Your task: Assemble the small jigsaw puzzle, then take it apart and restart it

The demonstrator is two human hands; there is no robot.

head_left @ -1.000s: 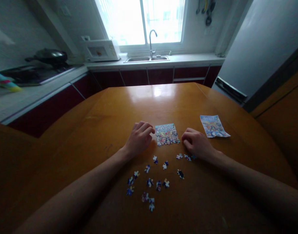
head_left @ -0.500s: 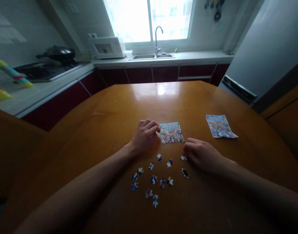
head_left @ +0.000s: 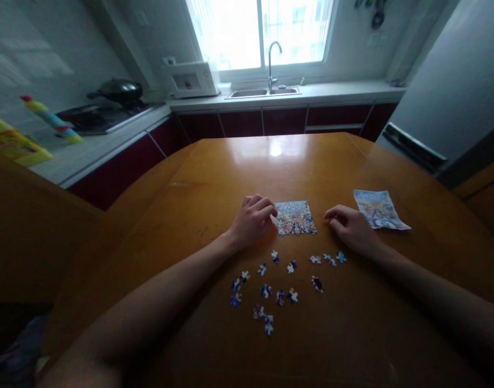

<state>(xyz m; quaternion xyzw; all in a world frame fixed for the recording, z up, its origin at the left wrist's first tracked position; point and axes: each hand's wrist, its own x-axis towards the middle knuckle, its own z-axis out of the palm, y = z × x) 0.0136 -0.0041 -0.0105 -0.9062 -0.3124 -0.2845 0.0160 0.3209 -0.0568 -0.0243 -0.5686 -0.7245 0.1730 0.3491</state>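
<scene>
A partly assembled jigsaw puzzle (head_left: 296, 218) lies on the table with a colourful crowded picture and a jagged lower edge. At its left edge rests my left hand (head_left: 255, 218), fingers loosely bent and apart, fingertips touching or just beside the border. My right hand (head_left: 352, 227) is just right of the puzzle, thumb and fingers curled together in a pinch; whatever may be between them is hidden. Loose puzzle pieces (head_left: 266, 291) are scattered below the puzzle. A blue piece (head_left: 341, 257) and a patterned piece (head_left: 329, 260) lie below my right hand.
A creased picture sheet (head_left: 379, 209) lies beyond my right hand on the wooden table (head_left: 230, 167). Behind are a counter with a sink (head_left: 247, 94), a microwave (head_left: 192, 80) and a stove with a black pan (head_left: 119, 90). A fridge (head_left: 444, 81) stands at right.
My right hand has moved up and away from the loose pieces to the puzzle's right side, uncovering pieces beneath it. My left hand stays at the puzzle's left edge. The view has shifted slightly left.
</scene>
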